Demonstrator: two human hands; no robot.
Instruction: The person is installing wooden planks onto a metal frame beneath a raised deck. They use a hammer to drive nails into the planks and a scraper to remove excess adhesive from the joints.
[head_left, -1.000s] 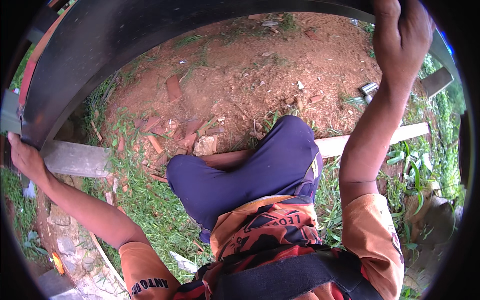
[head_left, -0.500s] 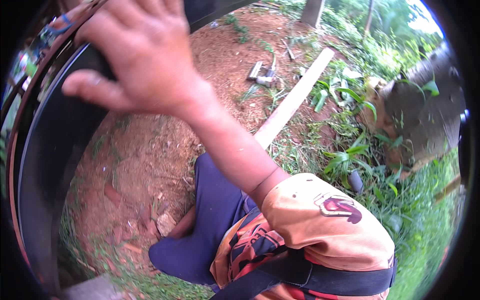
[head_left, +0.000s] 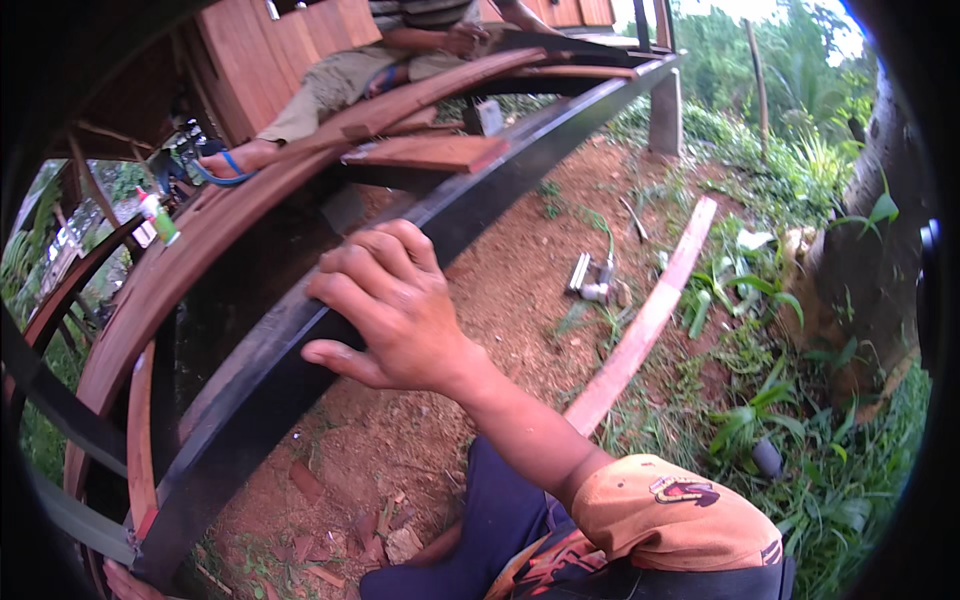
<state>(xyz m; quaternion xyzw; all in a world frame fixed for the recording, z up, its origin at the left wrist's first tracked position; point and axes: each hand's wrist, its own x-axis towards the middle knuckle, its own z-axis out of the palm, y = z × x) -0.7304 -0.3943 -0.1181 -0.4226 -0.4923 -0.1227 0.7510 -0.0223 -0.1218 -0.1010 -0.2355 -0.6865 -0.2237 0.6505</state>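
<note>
My right hand [head_left: 395,310] lies on the upper edge of a long dark curved beam [head_left: 260,390], fingers bent over it and thumb stretched along its side. The beam runs from the lower left up to the far right. Beside it on the left curves a reddish wooden plank [head_left: 170,290] of the same frame. At the beam's lower end a skin-toned sliver that may be my left hand [head_left: 112,580] shows at the picture's edge; its grip cannot be made out. My orange sleeve [head_left: 670,510] and dark trousers [head_left: 500,530] fill the bottom.
Another person sits on the frame at the top, a foot in a blue sandal [head_left: 235,160] on the plank. A small white and green bottle [head_left: 158,215] stands left. On the red soil lie a pale plank [head_left: 640,330], a metal tool [head_left: 590,275] and wood scraps [head_left: 385,530]. A tree trunk [head_left: 860,300] rises right.
The view has swung up and right from the ground to the wooden frame. My right hand, raised high a second ago, has come down onto the dark beam.
</note>
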